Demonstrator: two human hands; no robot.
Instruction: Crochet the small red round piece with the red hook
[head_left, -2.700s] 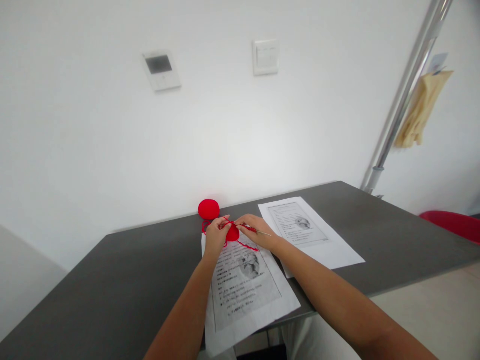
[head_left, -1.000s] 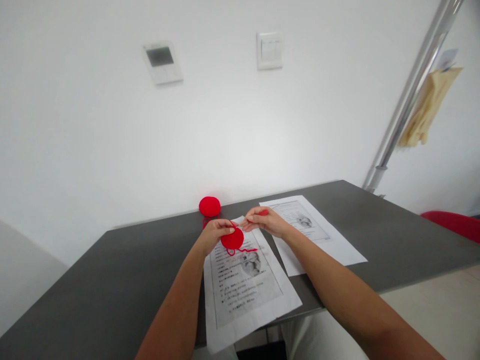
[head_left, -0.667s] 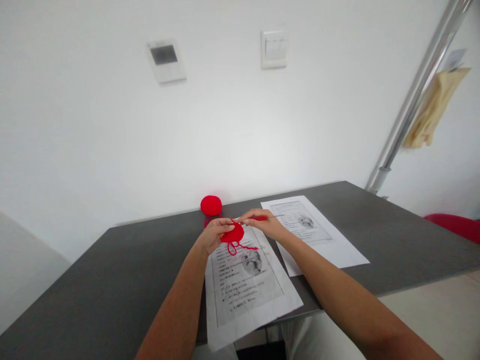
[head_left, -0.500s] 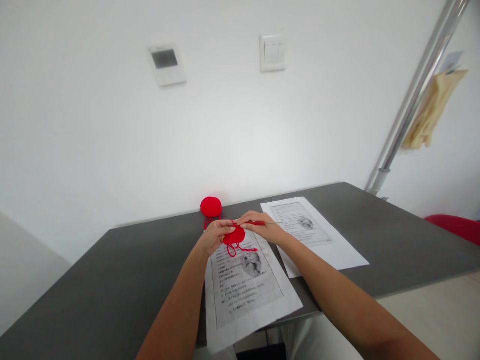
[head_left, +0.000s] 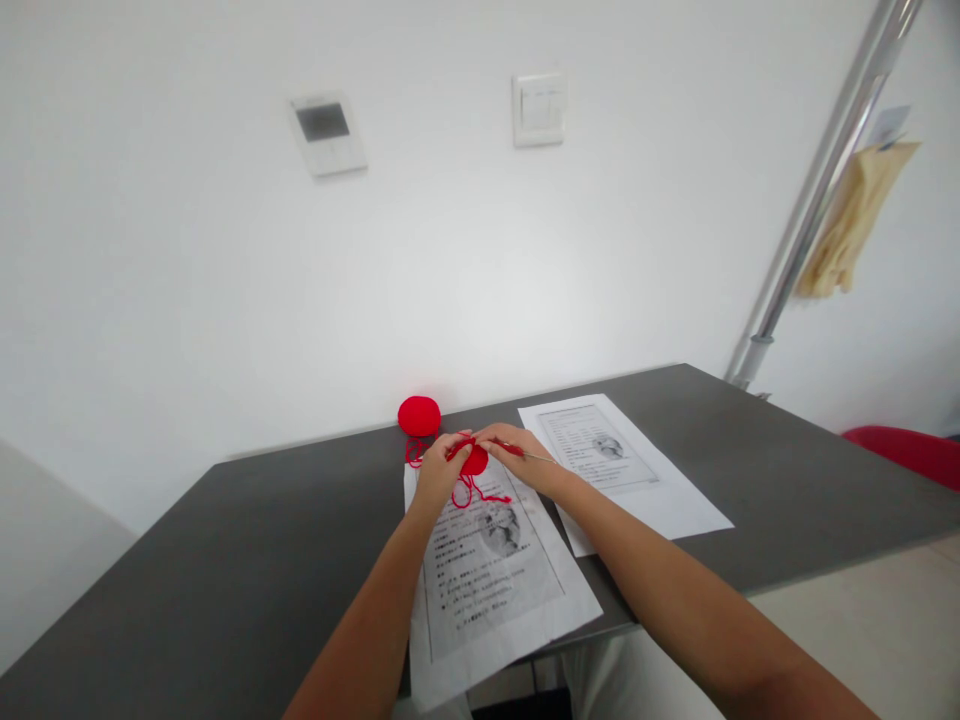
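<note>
My left hand (head_left: 436,472) pinches a small round red crochet piece (head_left: 474,460) above the near printed sheet (head_left: 487,570). My right hand (head_left: 519,457) is closed on a thin crochet hook (head_left: 525,454) with a red grip and metal shaft; its working end is at the piece. A loose red strand (head_left: 487,495) trails from the piece onto the paper. A ball of red yarn (head_left: 418,416) lies just behind my hands near the table's back edge.
A second printed sheet (head_left: 622,460) lies to the right on the dark grey table (head_left: 225,560). A white wall is right behind the table. A metal pole (head_left: 810,210) with a hanging beige cloth (head_left: 847,225) and a red chair (head_left: 900,445) are at right.
My hands drew together again: the right hand, which had pulled up and away with the hook, came back down to the red piece. The piece shifted slightly away from me.
</note>
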